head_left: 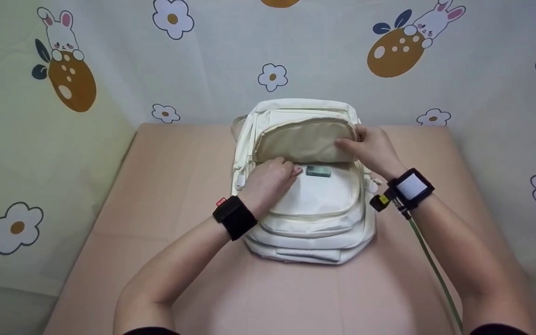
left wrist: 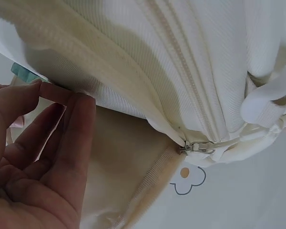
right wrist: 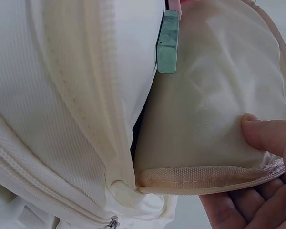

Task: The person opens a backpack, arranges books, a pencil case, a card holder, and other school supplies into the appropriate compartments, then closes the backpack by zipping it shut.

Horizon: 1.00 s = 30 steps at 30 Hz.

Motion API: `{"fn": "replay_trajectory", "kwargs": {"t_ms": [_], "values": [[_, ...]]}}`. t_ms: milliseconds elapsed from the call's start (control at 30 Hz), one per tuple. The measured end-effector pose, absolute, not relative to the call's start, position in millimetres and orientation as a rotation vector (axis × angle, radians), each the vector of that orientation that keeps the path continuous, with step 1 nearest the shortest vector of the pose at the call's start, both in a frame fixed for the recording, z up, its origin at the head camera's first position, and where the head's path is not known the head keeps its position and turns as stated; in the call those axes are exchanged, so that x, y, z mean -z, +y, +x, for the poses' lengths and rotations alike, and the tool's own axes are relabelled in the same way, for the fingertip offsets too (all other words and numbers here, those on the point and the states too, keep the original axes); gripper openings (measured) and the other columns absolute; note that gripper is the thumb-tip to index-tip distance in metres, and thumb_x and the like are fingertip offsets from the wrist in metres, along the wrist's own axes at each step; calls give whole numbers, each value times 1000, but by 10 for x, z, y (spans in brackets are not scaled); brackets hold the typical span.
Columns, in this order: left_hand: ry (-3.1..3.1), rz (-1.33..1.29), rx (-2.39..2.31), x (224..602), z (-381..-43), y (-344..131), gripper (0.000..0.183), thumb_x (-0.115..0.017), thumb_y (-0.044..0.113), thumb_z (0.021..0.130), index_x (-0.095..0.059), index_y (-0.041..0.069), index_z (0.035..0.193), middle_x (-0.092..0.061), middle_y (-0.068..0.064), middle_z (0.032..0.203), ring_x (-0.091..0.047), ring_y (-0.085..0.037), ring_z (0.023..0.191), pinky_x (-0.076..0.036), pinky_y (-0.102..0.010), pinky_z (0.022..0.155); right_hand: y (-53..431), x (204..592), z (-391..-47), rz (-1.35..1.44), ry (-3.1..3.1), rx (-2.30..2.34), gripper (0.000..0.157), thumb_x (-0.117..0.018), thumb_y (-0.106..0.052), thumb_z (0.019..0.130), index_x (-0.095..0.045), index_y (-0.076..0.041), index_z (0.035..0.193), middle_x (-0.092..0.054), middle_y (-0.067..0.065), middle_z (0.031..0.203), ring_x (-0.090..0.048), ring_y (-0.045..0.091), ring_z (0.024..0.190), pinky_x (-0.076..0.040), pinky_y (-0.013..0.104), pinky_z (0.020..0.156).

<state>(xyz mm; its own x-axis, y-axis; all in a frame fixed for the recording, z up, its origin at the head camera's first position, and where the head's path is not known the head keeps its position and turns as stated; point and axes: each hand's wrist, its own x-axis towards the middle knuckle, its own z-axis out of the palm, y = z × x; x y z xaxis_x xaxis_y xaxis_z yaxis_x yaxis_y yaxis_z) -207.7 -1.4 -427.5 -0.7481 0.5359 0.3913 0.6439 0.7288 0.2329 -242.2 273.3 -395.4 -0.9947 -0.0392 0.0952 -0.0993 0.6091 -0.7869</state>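
A cream backpack [head_left: 314, 195] lies with its front pocket unzipped and the beige-lined flap [head_left: 305, 139] lifted. My right hand [head_left: 374, 146] grips the flap's right edge; in the right wrist view the thumb [right wrist: 264, 133] presses the lining while the other fingers curl behind. My left hand [head_left: 271, 181] is at the pocket opening, fingers curled, pinching a small pink block [head_left: 297, 170] that they mostly cover. Beside it, a marbled green block [head_left: 318, 171] sits at the fold between flap and white panel; the right wrist view shows the green block [right wrist: 168, 43] jutting out.
A metal zipper slider [left wrist: 196, 147] sits at the flap's corner. White strap ends [head_left: 241, 180] hang at the bag's sides. The bag is on a pinkish-beige table [head_left: 165, 195], with a patterned cloth [head_left: 221, 56] behind. A green cable [head_left: 435, 265] runs from the right wrist camera.
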Motion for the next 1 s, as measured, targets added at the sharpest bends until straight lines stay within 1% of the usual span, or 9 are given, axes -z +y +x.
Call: {"fn": "replay_trajectory", "kwargs": {"t_ms": [133, 267, 400, 500, 633, 733, 800, 867, 1000], "values": [[-2641, -909, 433, 4286, -2070, 15, 16, -68, 21, 99, -72, 6, 96, -65, -8, 87, -64, -27, 77, -54, -40, 67, 2725, 3957, -2430, 149, -2738, -1325, 29, -78, -33, 91, -69, -5, 91, -62, 8, 78, -53, 19, 69, -42, 26, 55], [-2630, -941, 458, 4259, -2049, -16, 17, -72, 23, 97, -73, 6, 96, -64, -8, 87, -63, -28, 76, -54, -41, 67, 2736, 3971, -2430, 161, -2724, -1322, 28, -78, -31, 91, -68, -5, 88, -61, 8, 77, -52, 19, 69, -41, 26, 56], [-2416, -1015, 503, 4164, -2036, -141, 17, -71, 22, 97, -73, 5, 94, -65, -8, 91, -62, -26, 79, -54, -38, 67, 2743, 3965, -2406, 160, -2732, -1332, 28, -78, -32, 91, -69, -6, 91, -62, 8, 80, -52, 19, 71, -41, 27, 57], [-2200, -999, 512, 4023, -2056, -266, 12, -70, 12, 97, -73, 4, 105, -66, -11, 104, -64, -28, 94, -56, -38, 77, 2743, 3940, -2369, 184, -2723, -1323, 27, -79, -32, 91, -70, -6, 93, -64, 9, 84, -53, 20, 73, -41, 28, 58], [-2168, -930, 578, 3850, -2102, -396, 40, -70, 4, 93, -64, 4, 133, -63, -15, 129, -60, -31, 117, -52, -41, 94, 2734, 3907, -2306, 244, -2686, -1260, 22, -78, -28, 91, -71, -7, 91, -62, 8, 79, -51, 20, 70, -37, 29, 57], [-2264, -932, 620, 3807, -2104, -440, 48, -72, 6, 94, -60, 3, 140, -67, -12, 128, -63, -27, 117, -53, -39, 94, 2720, 3899, -2246, 306, -2657, -1174, 16, -76, -23, 93, -73, -7, 93, -57, 7, 74, -48, 19, 66, -36, 28, 56], [-2304, -944, 652, 3814, -2087, -442, 39, -71, 8, 96, -65, 4, 135, -71, -9, 117, -67, -24, 108, -55, -36, 88, 2708, 3898, -2199, 357, -2638, -1098, 14, -76, -20, 93, -75, -7, 97, -56, 6, 72, -47, 19, 64, -36, 28, 56], [-2301, -950, 672, 3833, -2058, -437, 27, -69, 8, 98, -71, 6, 125, -73, -5, 106, -69, -22, 99, -56, -35, 81, 2697, 3904, -2149, 421, -2605, -1014, 14, -75, -16, 93, -76, -7, 103, -61, 6, 74, -49, 18, 65, -37, 29, 58], [-2218, -982, 684, 3891, -1976, -433, 15, -66, 2, 96, -74, 8, 107, -71, -3, 99, -68, -19, 94, -56, -32, 78, 2700, 3941, -2015, 545, -2507, -853, 16, -77, -7, 90, -76, -7, 105, -75, 5, 91, -63, 18, 72, -48, 34, 65]]}}
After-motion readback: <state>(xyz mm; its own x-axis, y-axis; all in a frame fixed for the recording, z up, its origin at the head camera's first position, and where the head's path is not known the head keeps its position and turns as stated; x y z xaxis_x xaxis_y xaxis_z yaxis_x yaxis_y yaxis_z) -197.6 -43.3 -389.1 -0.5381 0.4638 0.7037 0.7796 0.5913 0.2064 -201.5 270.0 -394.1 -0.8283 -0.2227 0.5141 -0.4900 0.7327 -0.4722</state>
